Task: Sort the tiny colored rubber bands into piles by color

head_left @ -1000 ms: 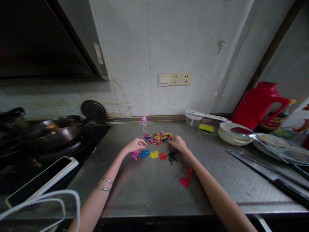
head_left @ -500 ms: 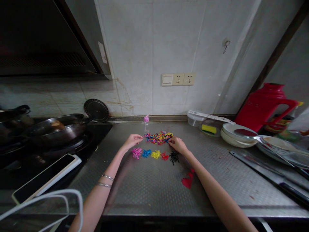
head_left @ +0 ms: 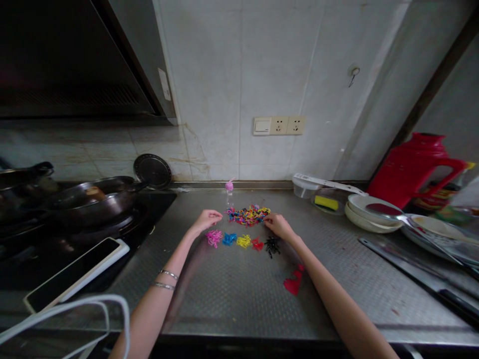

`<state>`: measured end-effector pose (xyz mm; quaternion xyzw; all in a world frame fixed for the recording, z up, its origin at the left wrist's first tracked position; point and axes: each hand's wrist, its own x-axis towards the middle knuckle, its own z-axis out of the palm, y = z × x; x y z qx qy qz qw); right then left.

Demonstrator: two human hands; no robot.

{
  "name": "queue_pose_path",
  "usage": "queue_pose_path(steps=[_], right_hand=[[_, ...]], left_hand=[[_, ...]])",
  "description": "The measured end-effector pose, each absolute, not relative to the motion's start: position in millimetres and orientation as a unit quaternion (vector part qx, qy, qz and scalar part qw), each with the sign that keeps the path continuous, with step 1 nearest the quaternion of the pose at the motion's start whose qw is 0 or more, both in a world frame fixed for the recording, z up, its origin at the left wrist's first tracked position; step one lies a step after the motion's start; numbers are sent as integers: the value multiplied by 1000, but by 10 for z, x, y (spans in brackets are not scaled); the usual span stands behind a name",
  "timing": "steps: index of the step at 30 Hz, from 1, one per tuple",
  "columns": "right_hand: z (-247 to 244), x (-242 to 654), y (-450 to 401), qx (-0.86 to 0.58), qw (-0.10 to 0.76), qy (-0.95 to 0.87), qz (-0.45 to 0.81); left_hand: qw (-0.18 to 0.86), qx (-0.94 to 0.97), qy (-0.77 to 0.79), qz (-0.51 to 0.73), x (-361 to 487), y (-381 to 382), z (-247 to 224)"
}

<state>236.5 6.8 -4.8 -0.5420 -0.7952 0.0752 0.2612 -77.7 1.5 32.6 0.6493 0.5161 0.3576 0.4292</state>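
Note:
A mixed heap of small coloured bands point(head_left: 248, 215) lies on the metal counter point(head_left: 239, 294). In front of it sit separate little piles: pink point(head_left: 214, 238), blue point(head_left: 229, 239), yellow point(head_left: 243, 241), red point(head_left: 257, 244) and black point(head_left: 272, 246). My left hand point(head_left: 208, 220) hovers at the heap's left side, above the pink pile, fingers pinched; anything between them is too small to see. My right hand point(head_left: 277, 225) touches the heap's right end, fingertips together, and what they hold I cannot make out. A small clear bottle with a pink top point(head_left: 229, 192) stands behind the heap.
Red heart shapes point(head_left: 294, 282) lie near my right forearm. On the left are a pan point(head_left: 101, 202), a phone-like device point(head_left: 75, 274) and white cables point(head_left: 93, 299). To the right are a yellow sponge point(head_left: 326, 203), bowls point(head_left: 370, 219), a long knife point(head_left: 407, 264) and a red flask point(head_left: 415, 167).
The whole view has shifted slightly, moving everything a little right and down in the picture. Both hands stay beside the heap, with only small finger movements.

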Motion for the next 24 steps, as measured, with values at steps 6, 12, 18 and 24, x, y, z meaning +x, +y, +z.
queue_pose_path(steps=[6, 12, 18, 24], right_hand=[[132, 2160, 26, -462, 353, -805, 120], [399, 1718, -81, -376, 337, -845, 177], [276, 1387, 9, -316, 256, -891, 199], [114, 1326, 72, -346, 259, -879, 203]], left_hand=[[424, 649, 522, 356, -790, 15, 323], [426, 647, 530, 346, -796, 54, 281], [427, 656, 521, 339, -830, 90, 197], [438, 652, 522, 332, -838, 84, 187]])
